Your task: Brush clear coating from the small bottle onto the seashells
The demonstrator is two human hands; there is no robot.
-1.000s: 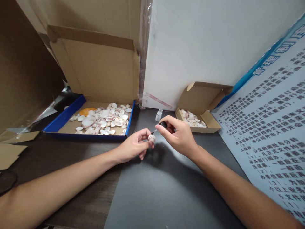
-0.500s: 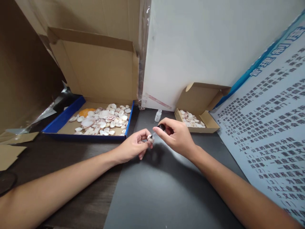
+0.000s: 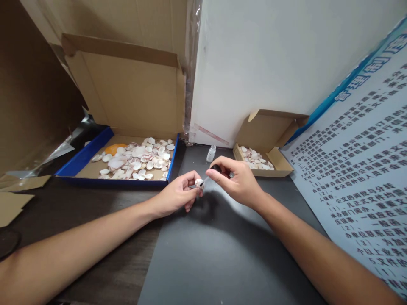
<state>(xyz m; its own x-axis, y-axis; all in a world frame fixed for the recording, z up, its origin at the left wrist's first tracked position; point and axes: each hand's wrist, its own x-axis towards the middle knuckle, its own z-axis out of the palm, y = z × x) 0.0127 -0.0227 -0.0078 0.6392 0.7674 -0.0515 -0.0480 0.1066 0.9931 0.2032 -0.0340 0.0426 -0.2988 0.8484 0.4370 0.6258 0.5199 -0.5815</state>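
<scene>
Between the thumb and fingers of my left hand [image 3: 179, 195] is a small pale seashell [image 3: 199, 183] with reddish-brown marks. A dark line or gap shows along its side. My right hand [image 3: 237, 180] pinches a brush cap [image 3: 216, 168], black at the top with a thin pale stem [image 3: 206, 176] pointing down-left at the shell. The stem's tip is close to the shell's edge; I cannot tell whether they touch. Just beyond my right fingers, a small labelled glass bottle [image 3: 211, 153] stands upright without a cap.
At the left, a blue-edged cardboard box [image 3: 114, 182] holds several white shells [image 3: 143, 159] and an orange piece [image 3: 115, 149]. A smaller open box [image 3: 270, 173] with shells sits at the right. A dark grey mat [image 3: 203, 254] covers the table; a printed board [image 3: 356, 169] leans at the right.
The stem has drawn back slightly from the shell. The shell has turned a little in my left hand, and its dark side gap now shows. The bottle and boxes stay put.
</scene>
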